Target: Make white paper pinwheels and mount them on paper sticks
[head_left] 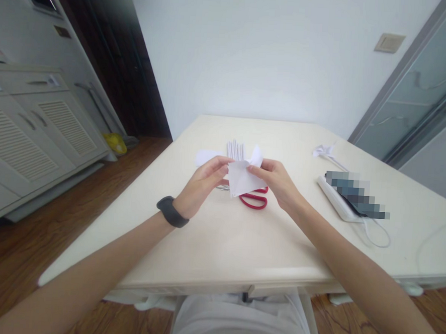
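A sheet of white paper point(241, 179), cut and partly folded, is held up between my hands above the table. My left hand point(208, 180), with a dark band at the wrist, pinches its left edge. On the other side my right hand point(275, 178) grips it, thumb on top, beside a corner that curls upward. Scissors with red handles point(254, 206) lie beneath the paper, partly hidden by it. Just behind are several thin white rolled sticks point(235, 148) side by side. To their left lies more white paper point(207, 156), partly behind my left hand.
A white paper pinwheel on a stick point(324, 151) lies at the table's right. Nearer stands a white box-like device point(336, 199) with a pixelated dark object on it and a white cable point(377, 242). A wall point(267, 54) borders the cream table point(210, 252) at the back.
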The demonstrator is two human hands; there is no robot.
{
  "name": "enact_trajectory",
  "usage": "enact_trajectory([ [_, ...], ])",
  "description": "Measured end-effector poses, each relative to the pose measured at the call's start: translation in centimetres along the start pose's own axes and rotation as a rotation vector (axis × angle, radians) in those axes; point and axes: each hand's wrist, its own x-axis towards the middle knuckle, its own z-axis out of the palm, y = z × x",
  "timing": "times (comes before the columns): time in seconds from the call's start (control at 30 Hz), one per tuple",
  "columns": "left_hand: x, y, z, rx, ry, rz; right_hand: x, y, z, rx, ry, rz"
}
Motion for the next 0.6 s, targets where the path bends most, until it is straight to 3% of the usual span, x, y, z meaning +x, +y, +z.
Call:
enact_trajectory([
  [0.23,0.0,-0.27,0.04,0.079,-0.029,-0.077,-0.15,-0.07,0.06,0.02,-0.029,-0.006],
  [0.4,-0.01,-0.41,-0.04,0.043,-0.092,-0.098,-0.02,-0.06,0.03,0.048,-0.03,-0.004],
  [0.6,-0.08,-0.31,-0.05,0.143,-0.106,-0.083,-0.14,0.12,0.22,0.048,-0.052,-0.017],
])
